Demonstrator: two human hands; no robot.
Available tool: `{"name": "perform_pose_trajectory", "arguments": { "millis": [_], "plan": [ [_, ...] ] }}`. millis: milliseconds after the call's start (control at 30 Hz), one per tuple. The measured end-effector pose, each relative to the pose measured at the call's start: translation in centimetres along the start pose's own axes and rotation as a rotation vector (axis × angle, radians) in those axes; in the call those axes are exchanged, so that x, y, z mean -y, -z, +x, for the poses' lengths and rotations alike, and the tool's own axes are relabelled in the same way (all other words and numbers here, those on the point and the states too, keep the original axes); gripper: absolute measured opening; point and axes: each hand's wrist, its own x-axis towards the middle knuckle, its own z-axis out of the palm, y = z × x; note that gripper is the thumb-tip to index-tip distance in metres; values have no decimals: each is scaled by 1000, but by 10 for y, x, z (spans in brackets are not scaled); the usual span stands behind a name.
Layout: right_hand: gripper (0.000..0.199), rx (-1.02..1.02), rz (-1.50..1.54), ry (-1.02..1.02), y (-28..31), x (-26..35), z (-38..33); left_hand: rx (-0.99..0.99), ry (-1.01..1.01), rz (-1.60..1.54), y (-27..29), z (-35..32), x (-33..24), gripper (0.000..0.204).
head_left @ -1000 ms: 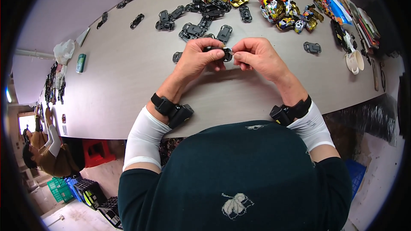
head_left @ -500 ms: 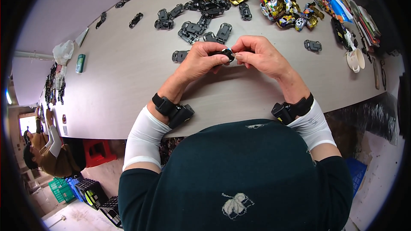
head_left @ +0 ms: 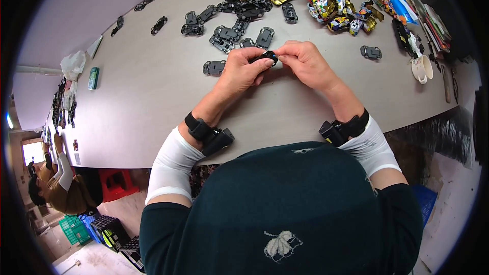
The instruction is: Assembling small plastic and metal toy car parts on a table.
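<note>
My left hand (head_left: 240, 70) is closed around a small dark toy car (head_left: 266, 58), held just above the table between thumb and fingers. Beside the car's right end, my right hand (head_left: 304, 62) has thumb and forefinger pinched together; whatever lies between those fingertips is too small to make out. Grey toy car chassis (head_left: 214, 67) lie close to my left hand, with a heap of more (head_left: 249, 12) farther back. A pile of shiny, colourful toy car bodies (head_left: 331, 10) sits beyond my right hand.
One chassis (head_left: 371, 52) rests apart on the right, near a white cup (head_left: 422, 69). Papers (head_left: 428, 20) and tools line the right edge. A green box (head_left: 93, 78) and a plastic bag (head_left: 74, 65) are at left. Another person (head_left: 63, 188) works at the far left.
My right hand has shifted slightly off the car's end, opening a small gap, and more of the car shows. My left hand keeps its hold on it.
</note>
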Motion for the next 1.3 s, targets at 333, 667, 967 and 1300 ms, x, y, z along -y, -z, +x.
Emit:
{"name": "perform_pose_trajectory", "arguments": {
  "millis": [333, 667, 967, 1300],
  "plan": [
    [17, -49, 202, -198, 5, 1, 2, 19, 89, -20, 5, 0, -8, 14],
    [14, 236, 202, -183, 0, 4, -3, -155, -83, -145, 16, 4, 0, 26],
    [13, 17, 428, -261, 13, 18, -3, 45, -23, -190, 6, -1, -1, 21],
    [10, 71, 429, -262, 15, 19, -5, 48, -93, -38, 7, 2, 7, 23]
  ]
}}
